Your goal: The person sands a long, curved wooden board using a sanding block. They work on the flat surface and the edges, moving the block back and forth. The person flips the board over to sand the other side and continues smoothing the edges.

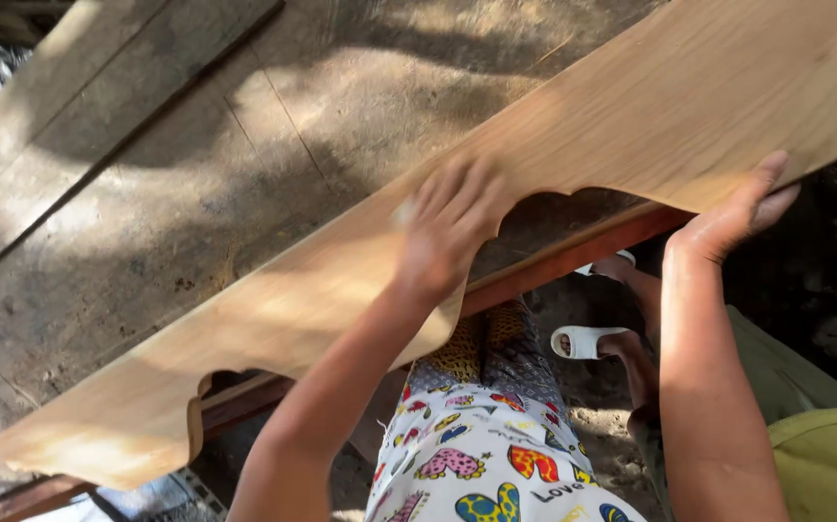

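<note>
The scroll-cut wooden board [360,280] lies slantwise along the workbench's [147,193] near edge, right hand [737,217] gripping its curved edge to steady it while the blurred left hand [452,222] presses flat on top, grip unclear.

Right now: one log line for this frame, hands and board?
left hand: flat on carved wooden board, blurred | right hand: gripping board's near edge | board: lying across workbench

We note a long pale wooden board [360,280] with a scalloped cut near edge, lying slantwise across a weathered workbench [147,193]. Our left hand [452,227], motion-blurred, presses flat on its face; our right hand [737,213] grips its near edge.
</note>
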